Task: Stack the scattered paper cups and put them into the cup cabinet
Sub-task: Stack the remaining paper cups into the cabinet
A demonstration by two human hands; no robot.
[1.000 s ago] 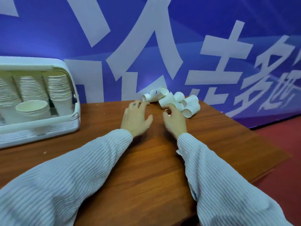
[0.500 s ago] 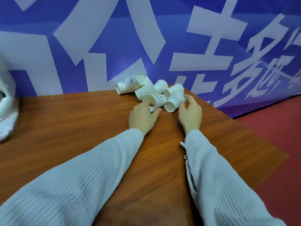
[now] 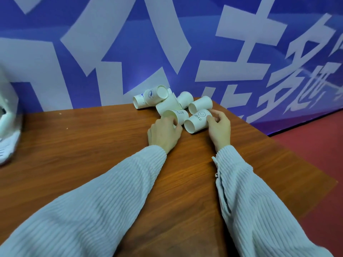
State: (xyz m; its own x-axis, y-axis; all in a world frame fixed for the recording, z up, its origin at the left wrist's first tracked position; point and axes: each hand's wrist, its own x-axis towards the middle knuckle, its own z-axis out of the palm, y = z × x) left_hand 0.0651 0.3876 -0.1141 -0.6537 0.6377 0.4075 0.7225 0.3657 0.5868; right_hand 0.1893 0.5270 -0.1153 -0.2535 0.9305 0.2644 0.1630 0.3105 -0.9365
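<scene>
Several white paper cups lie on their sides in a heap (image 3: 167,102) at the far edge of the wooden table (image 3: 92,145), against the blue wall. My left hand (image 3: 164,134) grips the rim of one front cup (image 3: 176,115). My right hand (image 3: 220,128) holds the base of the cup printed "HELLO" (image 3: 197,121), which lies with its mouth toward me. Another cup (image 3: 200,106) lies just behind it. The white cup cabinet (image 3: 8,127) shows only as an edge at far left.
The table's right edge (image 3: 297,154) drops to a red floor (image 3: 319,145). A blue banner wall with large white characters (image 3: 130,52) stands directly behind the cups. Bare wood lies between the cabinet and the heap.
The view has swung right, so the cabinet has slid nearly out of frame. Both hands have reached forward from the bare table and closed on the two front cups.
</scene>
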